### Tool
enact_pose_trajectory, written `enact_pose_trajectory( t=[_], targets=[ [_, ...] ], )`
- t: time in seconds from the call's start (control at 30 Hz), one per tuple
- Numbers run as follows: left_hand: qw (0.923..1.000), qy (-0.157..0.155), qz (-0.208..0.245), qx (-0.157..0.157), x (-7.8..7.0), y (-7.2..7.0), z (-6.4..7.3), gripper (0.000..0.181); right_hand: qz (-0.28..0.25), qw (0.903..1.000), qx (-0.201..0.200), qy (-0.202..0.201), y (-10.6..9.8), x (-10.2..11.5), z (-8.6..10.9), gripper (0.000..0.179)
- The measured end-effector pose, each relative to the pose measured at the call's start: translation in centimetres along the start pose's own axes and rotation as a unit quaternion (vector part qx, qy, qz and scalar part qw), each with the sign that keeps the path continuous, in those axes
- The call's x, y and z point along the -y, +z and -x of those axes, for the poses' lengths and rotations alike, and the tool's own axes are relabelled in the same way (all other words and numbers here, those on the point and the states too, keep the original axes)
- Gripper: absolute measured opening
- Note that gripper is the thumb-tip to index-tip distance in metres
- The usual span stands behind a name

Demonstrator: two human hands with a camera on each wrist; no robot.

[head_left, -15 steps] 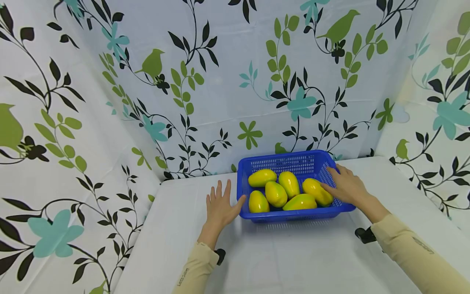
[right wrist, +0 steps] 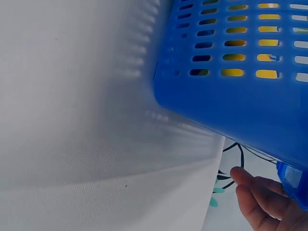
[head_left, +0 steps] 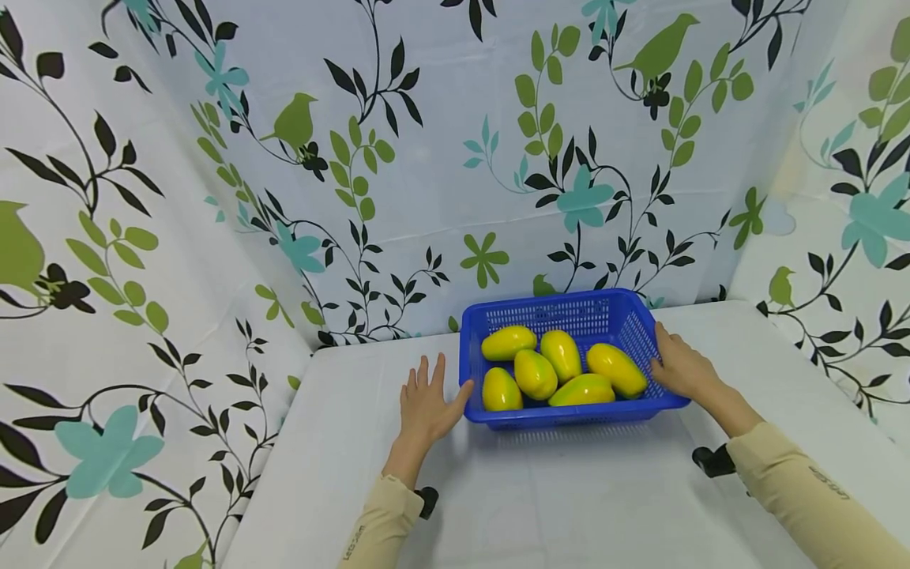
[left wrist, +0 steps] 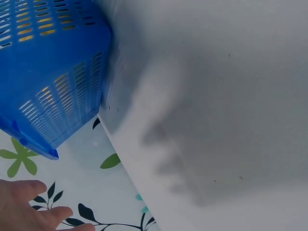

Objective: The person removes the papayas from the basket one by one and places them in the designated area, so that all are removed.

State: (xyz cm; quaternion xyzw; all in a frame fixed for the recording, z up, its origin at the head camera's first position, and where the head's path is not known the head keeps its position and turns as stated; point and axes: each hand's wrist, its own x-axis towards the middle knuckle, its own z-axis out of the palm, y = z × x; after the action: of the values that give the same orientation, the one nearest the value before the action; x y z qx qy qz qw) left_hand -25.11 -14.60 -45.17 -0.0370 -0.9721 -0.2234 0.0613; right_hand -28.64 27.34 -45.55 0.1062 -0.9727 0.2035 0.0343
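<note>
A blue plastic basket (head_left: pixel 569 417) with slotted walls stands near the back of the white table, holding several yellow mangoes (head_left: pixel 535 374). My right hand (head_left: pixel 684 365) is at the basket's right rim, thumb over the rim and fingers along the outside. In the right wrist view its fingers (right wrist: pixel 262 197) are bent just outside the wall. To the left of the basket is my left hand (head_left: pixel 426 403), its fingers straight and spread, the thumb tip right at the left rim. The left wrist view shows these fingers (left wrist: pixel 36 207) apart from the basket wall.
The white tabletop (head_left: pixel 554 498) extends in front of the basket and to both sides. Behind it hangs a patterned curtain (head_left: pixel 426 197) with leaves and birds, also covering the left and right sides. Black wrist straps (head_left: pixel 713 460) show below the sleeves.
My right hand has moved right, from over the basket's right side and the nearest mango to the right rim. My left hand and the basket stay almost where they were.
</note>
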Motion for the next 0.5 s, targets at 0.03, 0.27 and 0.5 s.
enact_pose_trajectory(
  t=[0.03, 0.27, 0.5],
  targets=[
    [1.0, -0.003, 0.007, 0.001, 0.05, 0.03, 0.03, 0.083, -0.002, 1.0, -0.002, -0.004, -0.02, -0.04, -0.01, 0.069],
    [0.9995, -0.013, 0.028, -0.001, 0.39, 0.17, 0.05, 0.082, -0.02, 0.9995, -0.005, -0.024, -0.12, -0.46, 0.04, 0.071],
    [0.9992, -0.022, 0.032, 0.0, 0.77, 0.09, 0.24, 0.083, -0.022, 0.9993, -0.006, -0.029, -0.42, -0.68, 0.36, 0.071]
  ],
)
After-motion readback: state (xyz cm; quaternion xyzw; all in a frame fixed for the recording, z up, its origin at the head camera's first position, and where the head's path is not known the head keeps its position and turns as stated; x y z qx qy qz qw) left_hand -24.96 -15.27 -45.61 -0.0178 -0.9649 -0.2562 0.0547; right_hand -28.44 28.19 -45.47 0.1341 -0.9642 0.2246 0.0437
